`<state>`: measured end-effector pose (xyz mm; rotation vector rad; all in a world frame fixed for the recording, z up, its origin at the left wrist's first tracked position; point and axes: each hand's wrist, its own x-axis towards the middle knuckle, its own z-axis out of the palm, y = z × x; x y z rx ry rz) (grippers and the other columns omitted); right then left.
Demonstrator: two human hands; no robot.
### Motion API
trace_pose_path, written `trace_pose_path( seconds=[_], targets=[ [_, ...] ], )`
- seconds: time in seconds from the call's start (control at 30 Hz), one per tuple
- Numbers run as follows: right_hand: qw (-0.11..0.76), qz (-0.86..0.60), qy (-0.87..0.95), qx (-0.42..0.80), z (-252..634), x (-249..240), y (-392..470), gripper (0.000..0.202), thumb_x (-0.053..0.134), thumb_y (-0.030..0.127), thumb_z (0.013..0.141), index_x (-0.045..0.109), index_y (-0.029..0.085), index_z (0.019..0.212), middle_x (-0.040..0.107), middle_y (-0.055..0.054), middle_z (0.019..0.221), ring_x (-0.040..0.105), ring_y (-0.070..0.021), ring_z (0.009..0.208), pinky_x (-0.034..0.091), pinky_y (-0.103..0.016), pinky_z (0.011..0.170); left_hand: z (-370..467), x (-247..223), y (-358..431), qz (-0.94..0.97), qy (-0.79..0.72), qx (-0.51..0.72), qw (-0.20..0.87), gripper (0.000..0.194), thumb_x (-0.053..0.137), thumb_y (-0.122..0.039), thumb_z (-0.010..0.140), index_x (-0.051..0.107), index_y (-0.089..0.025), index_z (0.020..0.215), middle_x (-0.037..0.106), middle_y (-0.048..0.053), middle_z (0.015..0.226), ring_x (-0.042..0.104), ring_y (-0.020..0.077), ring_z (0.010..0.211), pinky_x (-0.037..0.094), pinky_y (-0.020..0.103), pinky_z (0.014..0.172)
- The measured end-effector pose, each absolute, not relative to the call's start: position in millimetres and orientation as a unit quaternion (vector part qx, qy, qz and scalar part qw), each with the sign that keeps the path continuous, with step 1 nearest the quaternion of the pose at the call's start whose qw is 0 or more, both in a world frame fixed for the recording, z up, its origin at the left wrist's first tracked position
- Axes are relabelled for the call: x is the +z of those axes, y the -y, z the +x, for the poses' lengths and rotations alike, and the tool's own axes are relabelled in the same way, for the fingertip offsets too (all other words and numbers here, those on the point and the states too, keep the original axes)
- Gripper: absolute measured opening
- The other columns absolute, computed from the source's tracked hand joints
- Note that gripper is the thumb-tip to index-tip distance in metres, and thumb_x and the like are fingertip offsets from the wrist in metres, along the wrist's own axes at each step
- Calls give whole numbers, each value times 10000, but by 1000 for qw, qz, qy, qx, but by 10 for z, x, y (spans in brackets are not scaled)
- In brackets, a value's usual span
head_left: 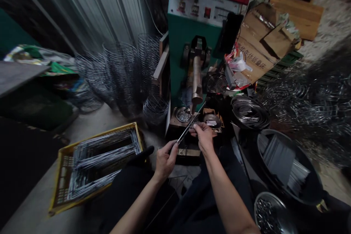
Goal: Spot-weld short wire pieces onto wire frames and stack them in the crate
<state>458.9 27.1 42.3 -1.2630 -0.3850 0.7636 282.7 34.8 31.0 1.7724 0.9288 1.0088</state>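
My left hand pinches the near end of a thin metal strip, thumb on top. The strip slants up and away to the right, its far part under the steel arm of a green machine. Close beside the strip's middle, my right hand has thumb and fingertips pressed together; whatever they hold is too small to make out. A round dish of small metal pieces sits on the machine's ledge, left of the arm's tip. Another dish stands to the right.
At left is a yellow crate of wire frames, with stacked wire baskets behind. A black tub of metal strips and a bowl of small metal parts stand at right. A cardboard box is beyond.
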Motion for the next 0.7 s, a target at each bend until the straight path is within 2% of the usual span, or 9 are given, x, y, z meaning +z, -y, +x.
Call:
trace_pose_path(
  seconds=[0.23, 0.7],
  targets=[
    [741, -543, 159, 361, 4560, 514, -281, 275, 793, 330, 644, 621, 162, 777, 701, -11, 675, 697, -145, 562, 535, -187, 479, 2859, 333, -337, 712, -374, 417, 425, 275, 513, -335, 940, 710, -157, 1013, 748, 62, 907, 688, 188, 801, 509, 246, 724],
    [751, -535, 161, 353, 4564, 526, -315, 271, 803, 324, 649, 628, 161, 777, 703, -10, 676, 689, -133, 562, 541, -186, 494, 2926, 376, -333, 693, -368, 433, 444, 270, 509, -326, 946, 707, -153, 1010, 732, 52, 855, 672, 178, 767, 507, 246, 706]
  ],
)
